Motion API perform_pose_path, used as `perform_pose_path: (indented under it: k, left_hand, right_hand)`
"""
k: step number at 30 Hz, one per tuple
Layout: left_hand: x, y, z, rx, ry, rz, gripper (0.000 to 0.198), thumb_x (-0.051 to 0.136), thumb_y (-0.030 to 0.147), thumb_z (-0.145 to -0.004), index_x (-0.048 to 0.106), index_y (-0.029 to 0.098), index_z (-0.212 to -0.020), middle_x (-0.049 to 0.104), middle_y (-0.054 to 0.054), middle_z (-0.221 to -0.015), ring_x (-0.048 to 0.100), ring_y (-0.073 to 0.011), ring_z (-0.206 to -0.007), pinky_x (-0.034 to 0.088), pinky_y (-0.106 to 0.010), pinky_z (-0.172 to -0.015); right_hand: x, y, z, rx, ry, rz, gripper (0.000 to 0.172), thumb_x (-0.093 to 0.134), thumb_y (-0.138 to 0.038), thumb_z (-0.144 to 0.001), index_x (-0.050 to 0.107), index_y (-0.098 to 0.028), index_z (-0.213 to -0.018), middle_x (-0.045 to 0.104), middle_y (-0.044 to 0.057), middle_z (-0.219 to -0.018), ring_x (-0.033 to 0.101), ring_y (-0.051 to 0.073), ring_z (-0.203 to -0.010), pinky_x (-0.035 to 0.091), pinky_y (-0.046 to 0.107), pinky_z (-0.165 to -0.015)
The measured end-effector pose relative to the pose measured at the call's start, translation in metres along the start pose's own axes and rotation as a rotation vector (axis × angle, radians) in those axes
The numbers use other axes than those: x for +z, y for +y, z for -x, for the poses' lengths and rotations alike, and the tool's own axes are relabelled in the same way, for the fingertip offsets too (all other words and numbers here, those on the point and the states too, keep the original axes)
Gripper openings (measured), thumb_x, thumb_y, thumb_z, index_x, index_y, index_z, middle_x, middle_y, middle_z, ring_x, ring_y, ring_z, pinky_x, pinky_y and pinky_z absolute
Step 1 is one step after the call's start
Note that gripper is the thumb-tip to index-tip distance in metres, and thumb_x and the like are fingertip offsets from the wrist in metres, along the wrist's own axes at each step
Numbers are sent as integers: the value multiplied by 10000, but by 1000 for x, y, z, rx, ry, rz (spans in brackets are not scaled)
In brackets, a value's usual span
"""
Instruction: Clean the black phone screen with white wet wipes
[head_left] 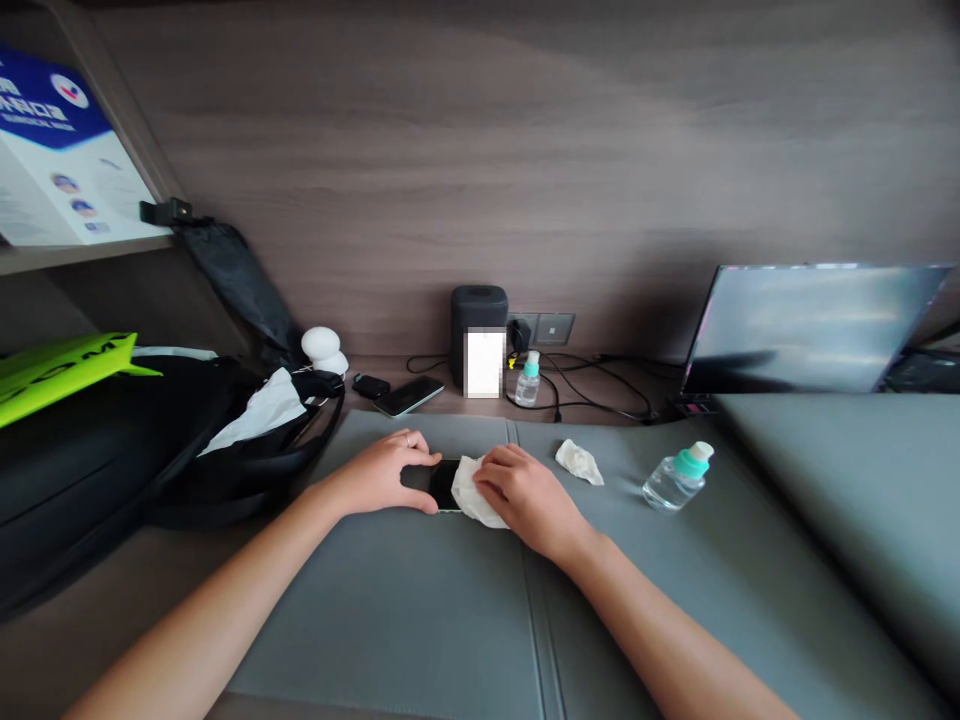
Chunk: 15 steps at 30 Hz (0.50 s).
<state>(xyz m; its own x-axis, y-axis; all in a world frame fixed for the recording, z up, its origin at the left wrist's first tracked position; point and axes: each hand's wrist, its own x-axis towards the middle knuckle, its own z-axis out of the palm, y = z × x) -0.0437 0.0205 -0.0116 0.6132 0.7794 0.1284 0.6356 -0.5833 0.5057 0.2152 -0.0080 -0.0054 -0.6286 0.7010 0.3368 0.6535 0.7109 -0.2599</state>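
Fingers of left hand (379,478) curled around phone (436,483); right hand (525,495) fingers together, seemingly flat on wipe (473,498).

Wood-grain wall (525,150), grey desk mat (390,620), shelf (75,255) at left; soft light, perhaps daylight.

Left of the fingers (416,452) of the left hand (379,478) the black bag (247,450) crowds near, so there is little room. Between both hands' fingers, phone (439,483) and wipe (469,497) fill the gap. Right of the right hand (529,498) a crumpled wipe (579,462) lies near, a tipped bottle (679,478) farther out. Ahead of the fingertips and back toward the wrists, the grey mat (420,610) lies bare.
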Motion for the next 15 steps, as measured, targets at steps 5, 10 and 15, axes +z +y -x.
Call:
perform_pose_path:
  k: [5,10,15]
  left_hand:
    - [-1,0,0,6,0,-2,593,793,533,-706,664,270,-1222,602,-32,-1007,575,-235,-993,452,-358,-917]
    - [0,-1,0,5,0,1,598,800,529,-700,661,275,-1224,602,-31,-1006,576,-234,-990,453,-358,-916]
    - [-1,1,0,15,2,-21,595,804,519,-701,662,264,-1220,608,-29,-1011,576,-231,-998,457,-348,-909]
  right_hand:
    - [-4,4,1,23,-24,24,188,537,-181,-963,664,-178,-825,627,60,-886,574,177,-848,452,294,-784]
    - [-5,1,0,11,-38,-4,199,535,-180,-962,663,-186,-810,624,63,-897,576,180,-867,454,297,-795]
    - [-4,6,1,12,-37,-26,198,539,-189,-961,673,-185,-815,627,63,-891,577,180,-857,457,300,-797]
